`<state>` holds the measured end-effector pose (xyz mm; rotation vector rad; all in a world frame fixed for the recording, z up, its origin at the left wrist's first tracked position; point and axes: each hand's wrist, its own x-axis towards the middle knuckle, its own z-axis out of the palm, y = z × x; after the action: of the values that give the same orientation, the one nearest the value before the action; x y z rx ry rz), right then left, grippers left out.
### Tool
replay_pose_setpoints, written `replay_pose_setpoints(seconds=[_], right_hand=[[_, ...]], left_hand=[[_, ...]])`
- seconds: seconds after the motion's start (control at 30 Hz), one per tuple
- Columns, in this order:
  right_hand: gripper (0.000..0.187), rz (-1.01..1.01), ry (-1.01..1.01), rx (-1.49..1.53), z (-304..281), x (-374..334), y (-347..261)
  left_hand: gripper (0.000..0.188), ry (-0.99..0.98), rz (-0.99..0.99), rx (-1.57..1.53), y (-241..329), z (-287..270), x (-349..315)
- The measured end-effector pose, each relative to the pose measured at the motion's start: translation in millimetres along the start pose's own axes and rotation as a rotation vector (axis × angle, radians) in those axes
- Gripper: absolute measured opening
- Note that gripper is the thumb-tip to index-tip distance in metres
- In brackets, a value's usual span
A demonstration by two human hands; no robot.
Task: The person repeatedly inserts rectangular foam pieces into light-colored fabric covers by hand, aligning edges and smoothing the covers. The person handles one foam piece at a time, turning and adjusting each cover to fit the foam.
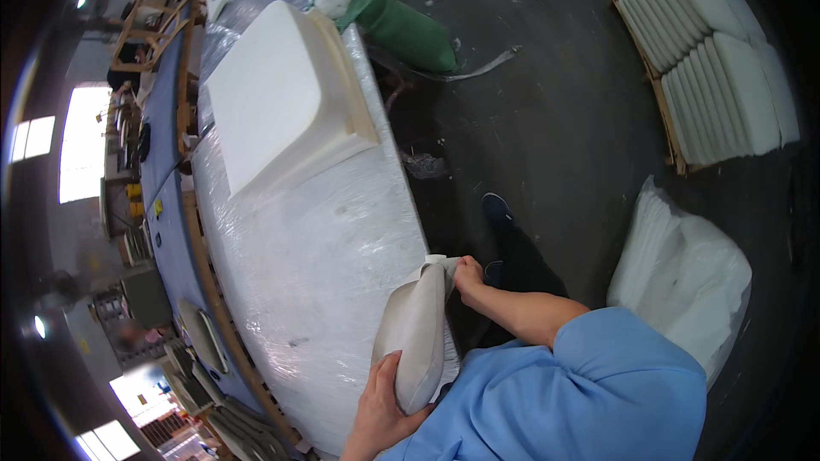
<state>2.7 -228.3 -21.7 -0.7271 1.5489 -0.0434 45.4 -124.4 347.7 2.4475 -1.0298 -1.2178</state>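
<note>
Here you are at the side of the wrapped table (299, 290), with the beige cushion (408, 333) lying lengthways along the edge nearest you, its right side right up by the drop. Your left hand (382, 397) has hold of the near end, fingers spread along the left side and thumb around the bottom, a cupping grasp more than a hard squeeze. Out at the far end your right hand (465, 276) is closed on the loose cloth flap (446, 262), fist just past the table edge. Whether every finger is hooked in the cloth, I can't tell from up here.

Watch that edge! With your right hand out over the floor, a hard sideways tug could drag the cushion off, especially as the plastic wrap looks slick and would likely give little hold. Your left hand seems to be the anchor; if that cupped grasp slackened, the whole thing might swivel or slide. Pull unevenly on the flap and the cover could twist, bunch up or strain at a seam.

Mind your footing too: a scrap of clear plastic (423, 164) lies on the floor beyond your shoe (497, 209), and stepping on it could make you slip. The foam stack (282, 94) sits farther up the table, and the green sack (401, 30) beside it is well apart from your hands, so neither looks likely to get in the way.
</note>
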Motion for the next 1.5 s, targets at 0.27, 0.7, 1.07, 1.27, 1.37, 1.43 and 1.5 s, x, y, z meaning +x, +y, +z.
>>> replay_pose_setpoints(seconds=[0.27, 0.7, 1.07, 1.27, 1.37, 1.43, 1.5], right_hand=[[0.044, 0.238, 0.051, 0.203, 50.2, 39.0, 31.7], [0.063, 0.381, -0.004, 0.41, -5.5, 1.8, 1.7], [0.069, 0.236, 0.239, 0.069, -20.0, 21.2, 34.5], [0.076, 0.349, 0.249, 0.139, -11.1, 21.8, 53.1], [0.075, 0.299, 0.193, 0.397, 0.6, 25.1, 75.8], [0.073, 0.241, 0.142, 0.584, 10.5, 40.5, 116.5], [0.072, 0.235, 0.105, 0.674, 14.6, 41.2, 126.8]], left_hand=[[0.063, -0.286, -0.175, -0.635, -100.6, -9.2, 122.9], [0.017, -0.003, 0.154, 0.115, -158.1, 129.2, 268.4], [0.021, -0.038, 0.164, 0.077, -140.8, 162.7, 288.1], [0.015, -0.049, 0.352, 0.108, -152.8, 182.5, 307.7], [0.015, -0.118, 0.383, 0.141, -150.3, 191.9, 319.4], [0.015, -0.204, 0.393, 0.155, -137.5, 194.1, 323.3], [0.016, -0.227, 0.4, 0.14, -140.6, 202.3, 326.6]])
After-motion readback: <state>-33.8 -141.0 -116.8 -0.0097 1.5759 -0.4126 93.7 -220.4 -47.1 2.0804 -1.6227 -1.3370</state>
